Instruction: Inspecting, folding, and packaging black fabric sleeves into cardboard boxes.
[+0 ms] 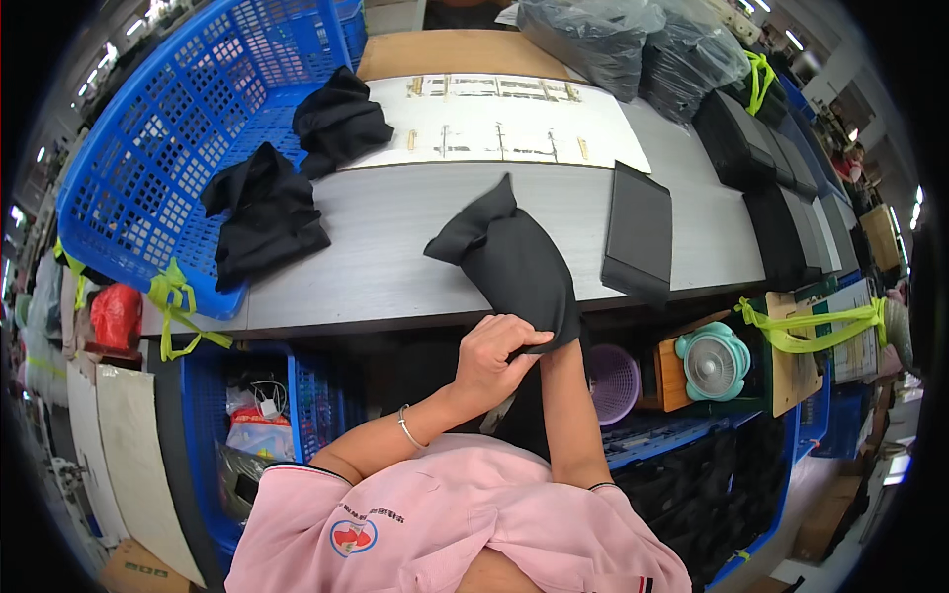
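A black fabric pouch (519, 259) is pulled over my right hand, above the front edge of the grey table. Only my right forearm (573, 420) shows below the pouch's opening; the fingers inside are hidden. My left hand (491, 361) pinches the rim of that opening between thumb and fingers. The pouch's far end is folded, with two corners sticking out. To its right lies a flat, dark grey rectangular stack (638, 232). Crumpled black fabric pieces (267, 217) lie on the left, by the basket.
A large blue plastic basket (138, 163) leans at the left. A white board (494, 124) lies at the back, near grey plastic bags (593, 40). Black stacks (736, 148) stand at the right. Below the table edge are a teal fan (714, 364) and a purple basket (615, 385).
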`<state>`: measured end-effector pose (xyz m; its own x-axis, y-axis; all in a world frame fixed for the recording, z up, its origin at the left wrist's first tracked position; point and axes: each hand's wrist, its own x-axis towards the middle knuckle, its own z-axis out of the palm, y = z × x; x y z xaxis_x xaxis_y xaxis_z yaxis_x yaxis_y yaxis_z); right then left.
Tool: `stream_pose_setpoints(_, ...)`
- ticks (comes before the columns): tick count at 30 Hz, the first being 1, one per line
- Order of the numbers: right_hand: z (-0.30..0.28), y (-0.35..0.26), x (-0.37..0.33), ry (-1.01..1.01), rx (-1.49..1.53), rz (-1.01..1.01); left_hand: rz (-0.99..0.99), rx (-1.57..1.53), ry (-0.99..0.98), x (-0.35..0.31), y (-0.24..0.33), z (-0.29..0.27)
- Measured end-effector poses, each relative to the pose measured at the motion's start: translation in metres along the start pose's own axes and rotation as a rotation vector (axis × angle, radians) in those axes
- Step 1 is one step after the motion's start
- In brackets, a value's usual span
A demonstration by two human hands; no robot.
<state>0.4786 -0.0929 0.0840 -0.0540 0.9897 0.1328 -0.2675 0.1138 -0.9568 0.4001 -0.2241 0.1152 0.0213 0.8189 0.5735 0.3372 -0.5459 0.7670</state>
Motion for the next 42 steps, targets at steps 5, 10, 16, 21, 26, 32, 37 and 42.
stream_pose_setpoints(5, 0.008, -0.017, 0.013, 0.163, 0.339, 0.209, 0.002, -0.075, -0.101, -0.01, 0.005, 0.009)
stream_pose_setpoints(10, 0.009, -0.034, 0.01, 0.314, 0.675, 0.418, -0.014, -0.206, -0.186, -0.023, 0.014, 0.021)
stream_pose_setpoints(16, -0.015, -0.015, 0.004, 0.178, 0.737, 0.445, 0.029, -0.309, -0.346, -0.013, 0.016, 0.002)
stream_pose_setpoints(21, -0.017, -0.049, -0.046, -0.024, 0.398, 0.247, -0.258, -0.126, 0.015, 0.017, 0.002, -0.021)
stream_pose_setpoints(26, -0.012, -0.011, -0.053, 0.022, 0.458, 0.206, -0.393, -0.118, 0.035, 0.035, -0.048, -0.007)
stream_pose_setpoints(32, -0.027, -0.01, -0.054, 0.005, 0.522, 0.27, -0.365, -0.142, -0.03, 0.039, -0.047, -0.003)
stream_pose_setpoints(37, -0.047, -0.009, -0.053, -0.012, 0.589, 0.336, -0.201, 0.116, 0.093, 0.025, -0.017, 0.008)
stream_pose_setpoints(42, -0.043, -0.044, -0.041, 0.195, 0.26, 0.123, 0.075, 0.059, -0.136, -0.027, 0.025, 0.015)
